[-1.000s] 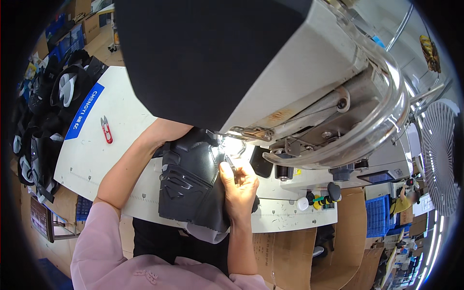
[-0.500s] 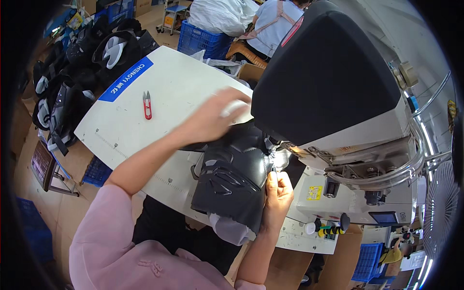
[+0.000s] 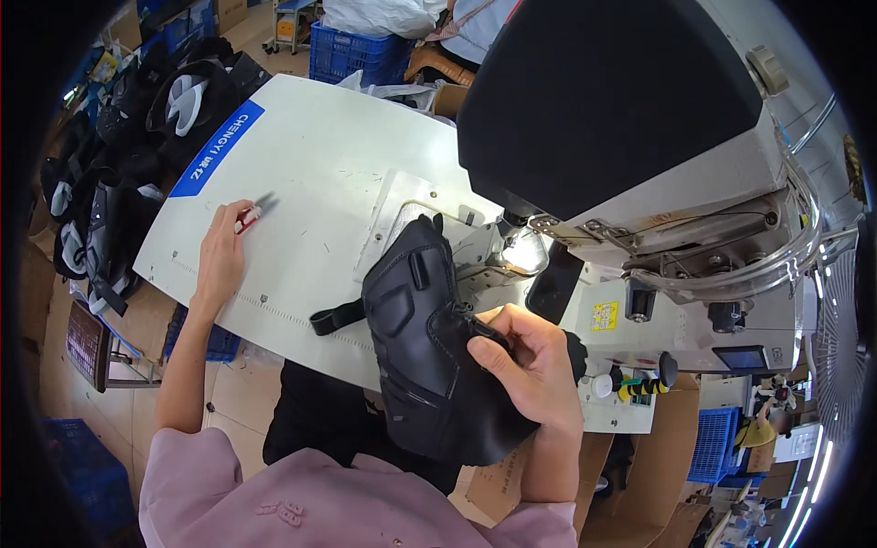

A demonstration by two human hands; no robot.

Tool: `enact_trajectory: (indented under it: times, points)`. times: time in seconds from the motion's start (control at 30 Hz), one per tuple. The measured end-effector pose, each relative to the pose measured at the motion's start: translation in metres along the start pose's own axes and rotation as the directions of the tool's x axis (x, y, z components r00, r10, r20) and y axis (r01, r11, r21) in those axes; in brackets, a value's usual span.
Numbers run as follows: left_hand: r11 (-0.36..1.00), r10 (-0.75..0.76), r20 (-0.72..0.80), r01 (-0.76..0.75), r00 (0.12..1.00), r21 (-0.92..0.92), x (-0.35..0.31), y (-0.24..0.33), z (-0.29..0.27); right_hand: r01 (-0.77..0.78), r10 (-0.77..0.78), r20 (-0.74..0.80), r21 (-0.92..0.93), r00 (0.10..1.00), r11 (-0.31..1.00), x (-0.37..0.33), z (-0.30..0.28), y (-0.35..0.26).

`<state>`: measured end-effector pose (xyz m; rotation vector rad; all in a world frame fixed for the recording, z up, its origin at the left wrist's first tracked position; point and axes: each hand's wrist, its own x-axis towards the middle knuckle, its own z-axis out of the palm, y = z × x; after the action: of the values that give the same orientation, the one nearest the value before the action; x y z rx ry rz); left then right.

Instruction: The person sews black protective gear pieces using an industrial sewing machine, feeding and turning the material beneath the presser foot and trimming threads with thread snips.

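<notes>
My left hand (image 3: 217,263) is closed around a pair of red-handled thread snips (image 3: 245,220), lifted a little at the left of the white machine table (image 3: 311,173); the blades are smeared by motion. With my right hand (image 3: 533,367) I pinch the edge of a black moulded, leather-look bag piece (image 3: 411,315). Stitched seams and raised panels show on it, and a short black strap (image 3: 338,317) sticks out at its left. The piece is tilted up at the table's front edge, apart from the lit needle area of the sewing machine (image 3: 612,119).
Black bags with grey padding (image 3: 100,196) are heaped left of the table. The machine's large black head overhangs the right side. Beyond the table are a blue crate (image 3: 356,55) with a white sack and a seated person (image 3: 475,32). A cardboard box (image 3: 653,475) stands at lower right.
My left hand has moved left from beside the machine and picked up the snips. The right hand has drawn the black piece away from the needle area, toward me, and turned it.
</notes>
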<state>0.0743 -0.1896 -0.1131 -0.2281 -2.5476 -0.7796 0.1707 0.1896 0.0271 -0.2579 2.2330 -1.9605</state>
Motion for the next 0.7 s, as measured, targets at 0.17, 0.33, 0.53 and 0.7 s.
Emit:
enact_trajectory:
  times: [0.17,0.33,0.53,0.7]
  points:
    - [0.974,-0.221,0.26,0.227,0.94,0.005,0.011,0.031,0.002,0.003,-0.004,-0.01,-0.1,1.0,0.995,-0.016,-0.005,-0.011]
    - [0.9,0.044,0.182,0.04,0.982,-0.434,0.009,0.099,-0.015,-0.012,0.018,0.028,-0.201,0.999,0.98,-0.029,-0.015,-0.012]
    - [0.8,0.408,0.007,-0.354,0.913,-0.484,0.006,0.171,-0.013,-0.068,0.078,0.037,-0.226,0.996,0.972,-0.031,-0.013,-0.01]
    - [0.751,0.484,-0.117,-0.48,0.867,-0.454,0.001,0.187,-0.002,-0.014,0.029,0.045,-0.306,0.999,0.952,-0.034,-0.009,-0.014]
